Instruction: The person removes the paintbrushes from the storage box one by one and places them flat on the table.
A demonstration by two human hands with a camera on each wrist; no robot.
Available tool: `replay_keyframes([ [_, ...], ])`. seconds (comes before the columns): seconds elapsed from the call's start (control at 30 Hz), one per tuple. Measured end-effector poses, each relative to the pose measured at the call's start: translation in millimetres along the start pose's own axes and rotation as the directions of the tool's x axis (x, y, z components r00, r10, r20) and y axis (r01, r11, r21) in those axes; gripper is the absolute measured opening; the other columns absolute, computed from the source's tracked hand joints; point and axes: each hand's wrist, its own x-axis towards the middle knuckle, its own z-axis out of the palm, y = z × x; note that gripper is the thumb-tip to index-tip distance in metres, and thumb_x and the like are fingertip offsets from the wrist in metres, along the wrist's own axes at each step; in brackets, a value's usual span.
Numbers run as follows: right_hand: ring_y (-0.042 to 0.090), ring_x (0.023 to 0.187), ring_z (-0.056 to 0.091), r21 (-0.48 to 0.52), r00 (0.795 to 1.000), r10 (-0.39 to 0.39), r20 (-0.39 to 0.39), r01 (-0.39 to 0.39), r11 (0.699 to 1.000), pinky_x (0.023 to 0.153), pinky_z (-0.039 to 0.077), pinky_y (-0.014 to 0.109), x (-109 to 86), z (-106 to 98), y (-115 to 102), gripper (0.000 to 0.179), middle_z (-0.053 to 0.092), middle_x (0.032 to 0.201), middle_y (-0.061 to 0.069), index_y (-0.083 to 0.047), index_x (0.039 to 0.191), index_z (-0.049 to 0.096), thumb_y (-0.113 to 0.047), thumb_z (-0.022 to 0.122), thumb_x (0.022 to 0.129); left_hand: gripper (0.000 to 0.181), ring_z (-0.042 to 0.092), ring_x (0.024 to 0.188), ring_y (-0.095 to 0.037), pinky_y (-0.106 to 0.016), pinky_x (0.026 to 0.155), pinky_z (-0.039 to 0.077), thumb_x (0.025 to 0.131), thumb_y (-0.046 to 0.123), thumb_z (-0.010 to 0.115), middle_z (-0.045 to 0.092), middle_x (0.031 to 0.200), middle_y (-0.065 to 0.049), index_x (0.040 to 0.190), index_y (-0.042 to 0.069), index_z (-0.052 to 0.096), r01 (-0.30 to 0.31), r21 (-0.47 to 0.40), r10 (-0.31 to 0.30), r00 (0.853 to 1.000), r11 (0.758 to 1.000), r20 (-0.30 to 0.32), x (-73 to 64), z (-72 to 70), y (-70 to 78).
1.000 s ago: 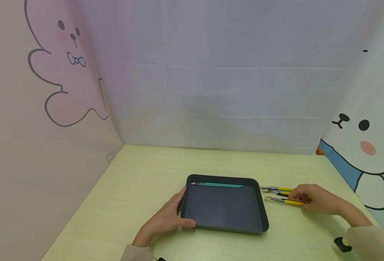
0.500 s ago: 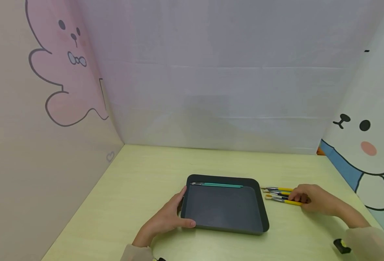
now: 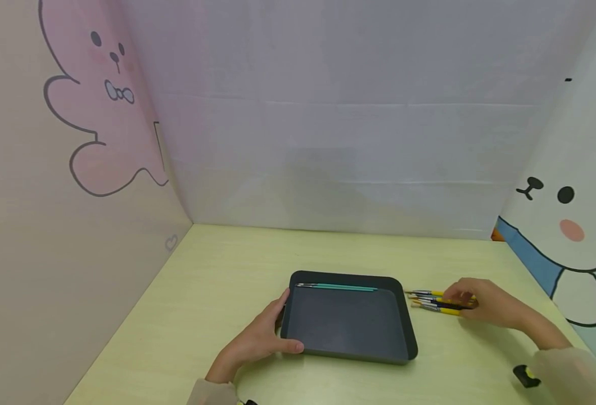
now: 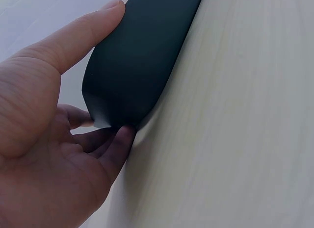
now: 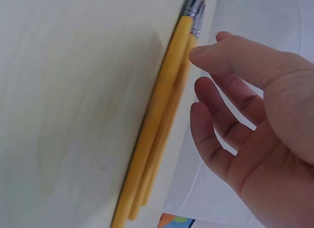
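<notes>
A dark rectangular baking tray [image 3: 346, 323] lies on the table. Two teal-handled paintbrushes [image 3: 338, 287] rest along its far side. My left hand [image 3: 257, 337] grips the tray's near left corner, thumb at the near rim and fingers at the left wall; the left wrist view shows the fingertips against the dark corner [image 4: 132, 61]. Right of the tray lie several yellow-handled paintbrushes [image 3: 434, 301], bristles toward the tray. Over their handles is my right hand [image 3: 487, 304]. In the right wrist view its fingers bend loosely beside the yellow handles [image 5: 157, 115], nothing between them.
The pale wooden table [image 3: 217, 281] meets a white back wall [image 3: 328, 157]. Side panels with cartoon animals [image 3: 571, 225] stand left and right. A small black object [image 3: 527, 376] shows by the right sleeve [image 3: 576, 371].
My right hand has moved slightly up and left over the yellow-handled paintbrushes. The nearest brush now lies closer to the others. The left hand and the tray look unmoved.
</notes>
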Motion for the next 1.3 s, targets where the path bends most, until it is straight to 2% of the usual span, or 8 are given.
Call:
replay_keyframes([
  [0.17, 0.008, 0.087, 0.064, 0.013, 0.995, -0.083, -0.054, 0.084, 0.996, 0.066, 0.056, 0.027, 12.4, -3.0, -13.4, 0.041, 0.074, 0.105, 0.005, -0.009, 0.117, 0.073, 0.003, 0.088, 0.081, 0.130, 0.028, 0.158, -0.034, -0.058, 0.124, 0.027, 0.081, 0.037, 0.095, 0.018, 0.176, -0.014, 0.173, 0.015, 0.006, -0.001, 0.007, 0.001, 1.000, 1.000, -0.003, 0.1, -0.2, 0.8],
  [0.4, 0.019, 0.094, 0.067, 0.095, 0.998, -0.052, -0.024, 0.054, 0.994, 0.072, 0.058, 0.030, 30.8, -2.4, -36.3, 0.041, 0.071, 0.116, 0.008, -0.010, 0.127, 0.070, 0.002, 0.081, 0.089, 0.130, 0.034, 0.156, -0.032, -0.055, 0.122, 0.032, 0.082, 0.037, 0.094, 0.019, 0.175, -0.015, 0.173, 0.014, 0.004, -0.014, 0.005, 0.014, 1.000, 1.000, 0.008, 0.4, -0.4, 1.6],
  [0.57, 0.027, 0.100, 0.069, 0.098, 0.994, -0.105, -0.010, 0.105, 0.990, 0.074, 0.061, 0.034, 50.4, 1.4, -51.7, 0.042, 0.070, 0.122, 0.014, -0.008, 0.131, 0.068, 0.000, 0.081, 0.092, 0.129, 0.035, 0.155, -0.033, -0.054, 0.121, 0.033, 0.083, 0.037, 0.094, 0.018, 0.175, -0.016, 0.173, 0.014, 0.004, -0.015, 0.004, 0.015, 1.000, 1.000, 0.008, 0.9, -1.0, 1.5],
  [0.73, 0.036, 0.107, 0.068, 0.148, 0.992, -0.122, 0.039, 0.115, 0.982, 0.080, 0.062, 0.042, 73.9, 7.1, -72.3, 0.046, 0.068, 0.128, 0.017, -0.004, 0.137, 0.065, 0.003, 0.077, 0.094, 0.129, 0.036, 0.154, -0.032, -0.053, 0.121, 0.034, 0.083, 0.037, 0.094, 0.019, 0.174, -0.016, 0.173, 0.014, 0.004, -0.015, 0.002, 0.015, 1.000, 1.000, 0.007, 0.2, -1.8, 1.3],
  [0.97, 0.034, 0.116, 0.065, 0.200, 0.988, -0.115, 0.108, 0.092, 0.975, 0.088, 0.060, 0.048, 106.5, 15.0, -99.4, 0.049, 0.066, 0.136, 0.013, -0.007, 0.142, 0.064, -0.001, 0.077, 0.095, 0.130, 0.037, 0.154, -0.031, -0.054, 0.121, 0.034, 0.083, 0.037, 0.094, 0.019, 0.174, -0.015, 0.172, 0.013, 0.004, -0.018, -0.006, 0.018, 1.000, 1.000, 0.009, -1.1, -2.1, 1.6],
  [1.3, 0.038, 0.121, 0.064, 0.193, 0.969, -0.152, 0.196, 0.114, 0.975, 0.092, 0.058, 0.052, 142.5, 32.0, -121.2, 0.056, 0.063, 0.141, 0.016, -0.004, 0.146, 0.061, 0.000, 0.078, 0.093, 0.130, 0.037, 0.153, -0.031, -0.055, 0.121, 0.033, 0.082, 0.036, 0.095, 0.020, 0.174, -0.016, 0.172, 0.013, 0.004, -0.016, -0.012, 0.016, 1.000, 1.000, 0.005, -1.9, -1.6, 3.0],
])
